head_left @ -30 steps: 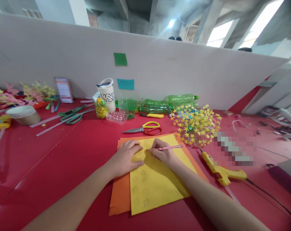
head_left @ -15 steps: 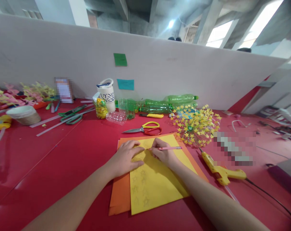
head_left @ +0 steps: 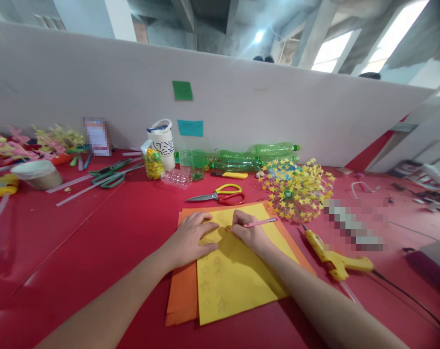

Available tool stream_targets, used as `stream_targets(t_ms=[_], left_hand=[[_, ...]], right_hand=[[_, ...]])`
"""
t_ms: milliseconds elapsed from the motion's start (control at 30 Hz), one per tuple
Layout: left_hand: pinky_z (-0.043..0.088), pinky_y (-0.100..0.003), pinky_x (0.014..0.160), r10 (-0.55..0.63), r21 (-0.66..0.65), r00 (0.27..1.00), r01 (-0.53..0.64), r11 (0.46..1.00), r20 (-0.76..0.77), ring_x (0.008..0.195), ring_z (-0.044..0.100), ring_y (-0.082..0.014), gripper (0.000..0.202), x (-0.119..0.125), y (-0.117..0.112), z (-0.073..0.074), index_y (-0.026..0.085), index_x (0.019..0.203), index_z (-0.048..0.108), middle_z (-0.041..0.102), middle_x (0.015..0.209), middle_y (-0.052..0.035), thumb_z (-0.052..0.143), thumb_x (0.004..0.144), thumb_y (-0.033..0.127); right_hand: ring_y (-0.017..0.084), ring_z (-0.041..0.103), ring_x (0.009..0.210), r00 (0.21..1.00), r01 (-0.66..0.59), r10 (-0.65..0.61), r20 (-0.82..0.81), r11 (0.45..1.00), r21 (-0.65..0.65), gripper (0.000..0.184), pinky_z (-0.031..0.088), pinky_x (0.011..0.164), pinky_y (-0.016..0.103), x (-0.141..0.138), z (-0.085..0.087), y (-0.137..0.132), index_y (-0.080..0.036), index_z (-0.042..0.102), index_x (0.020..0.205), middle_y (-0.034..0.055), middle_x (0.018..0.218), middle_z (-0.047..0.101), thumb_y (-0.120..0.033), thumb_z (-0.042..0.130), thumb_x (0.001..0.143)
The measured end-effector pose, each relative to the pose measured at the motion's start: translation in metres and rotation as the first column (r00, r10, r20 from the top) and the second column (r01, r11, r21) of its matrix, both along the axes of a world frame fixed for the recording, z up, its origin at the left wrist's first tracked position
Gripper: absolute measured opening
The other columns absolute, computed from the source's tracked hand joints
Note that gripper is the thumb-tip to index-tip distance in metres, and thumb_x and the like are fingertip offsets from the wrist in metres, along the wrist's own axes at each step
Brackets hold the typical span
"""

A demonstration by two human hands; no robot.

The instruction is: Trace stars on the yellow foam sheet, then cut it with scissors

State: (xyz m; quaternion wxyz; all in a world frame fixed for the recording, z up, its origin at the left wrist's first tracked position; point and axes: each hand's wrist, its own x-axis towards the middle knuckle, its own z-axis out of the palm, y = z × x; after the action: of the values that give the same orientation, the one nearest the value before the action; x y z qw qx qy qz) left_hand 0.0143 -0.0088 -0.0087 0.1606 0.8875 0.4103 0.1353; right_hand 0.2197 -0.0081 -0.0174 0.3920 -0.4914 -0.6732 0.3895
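Observation:
A yellow sheet of paper (head_left: 249,276) with several star outlines drawn in two columns lies over orange sheets (head_left: 181,295). My right hand (head_left: 249,231) is closed around a pink pencil (head_left: 260,222), its tip end low against the upper part of the yellow sheet. Flat on the left side of the sheet rests my left hand (head_left: 193,237), fingers spread and holding nothing; it covers part of the paper. Just beyond the sheets are scissors (head_left: 220,194) with one yellow and one red handle.
Right of the sheets stands a cluster of yellow stars (head_left: 300,191), with a yellow glue gun (head_left: 336,261) and its cord nearer me. Green plastic bottles (head_left: 238,160), a yellow cutter (head_left: 234,175) and a white cup (head_left: 164,150) line the back, before a white partition (head_left: 133,92).
My right hand has shifted slightly right, and the pencil has tilted, its eraser end now higher. My left hand stays in place on the paper.

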Motion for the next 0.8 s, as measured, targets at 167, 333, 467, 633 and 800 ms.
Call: stream_targets(t_ms=[167,333,467,633,800], left_hand=[[0.032,-0.042,0.094,-0.001,0.002,1.0,0.001,1.0,0.001,0.114,0.037,-0.0281,0.044,0.0,0.0,0.0,0.028,0.118,0.053,0.041,0.124,-0.0067,0.052,0.08,0.051],[0.031,-0.041,0.095,-0.004,0.0,1.0,0.004,1.0,0.002,0.114,0.037,-0.0281,0.045,0.0,0.0,0.001,0.027,0.118,0.053,0.041,0.124,-0.0072,0.052,0.08,0.051],[0.031,-0.042,0.094,0.001,-0.007,1.0,-0.001,1.0,0.009,0.114,0.037,-0.028,0.044,0.0,0.0,0.001,0.027,0.118,0.052,0.041,0.124,-0.0069,0.052,0.08,0.05],[0.031,-0.041,0.095,-0.003,0.005,1.0,0.003,1.0,0.015,0.115,0.037,-0.0281,0.044,0.0,0.0,-0.001,0.027,0.118,0.052,0.041,0.124,-0.0063,0.052,0.08,0.05],[0.032,-0.041,0.095,-0.007,0.008,1.0,0.007,1.0,0.021,0.115,0.036,-0.0277,0.044,0.0,0.0,-0.002,0.028,0.119,0.051,0.04,0.125,-0.0063,0.053,0.08,0.049]], right_hand=[[0.008,0.033,0.045,1.0,-0.004,0.004,0.003,1.0,-0.009,0.01,0.021,0.044,0.02,0.001,0.0,0.0,-0.019,0.039,0.058,-0.0058,0.046,0.039,-0.013,0.045,0.063],[0.008,0.033,0.045,1.0,0.002,-0.002,0.029,1.0,0.001,0.009,0.022,0.044,0.02,0.001,-0.001,0.0,-0.018,0.039,0.059,-0.0058,0.048,0.039,-0.013,0.045,0.063],[0.008,0.035,0.046,0.999,-0.019,0.019,0.041,1.0,-0.011,0.008,0.024,0.044,0.02,0.0,-0.004,0.0,-0.019,0.041,0.061,-0.0057,0.049,0.043,-0.012,0.045,0.064],[0.008,0.038,0.046,0.999,-0.035,0.036,0.032,0.999,-0.019,0.006,0.025,0.044,0.019,-0.002,-0.009,0.001,-0.019,0.042,0.064,-0.0055,0.05,0.046,-0.014,0.045,0.066],[0.009,0.041,0.048,0.998,-0.052,0.053,0.02,0.999,-0.013,0.006,0.028,0.045,0.019,-0.003,-0.01,0.0,-0.018,0.043,0.064,-0.0049,0.052,0.049,-0.013,0.045,0.066]])
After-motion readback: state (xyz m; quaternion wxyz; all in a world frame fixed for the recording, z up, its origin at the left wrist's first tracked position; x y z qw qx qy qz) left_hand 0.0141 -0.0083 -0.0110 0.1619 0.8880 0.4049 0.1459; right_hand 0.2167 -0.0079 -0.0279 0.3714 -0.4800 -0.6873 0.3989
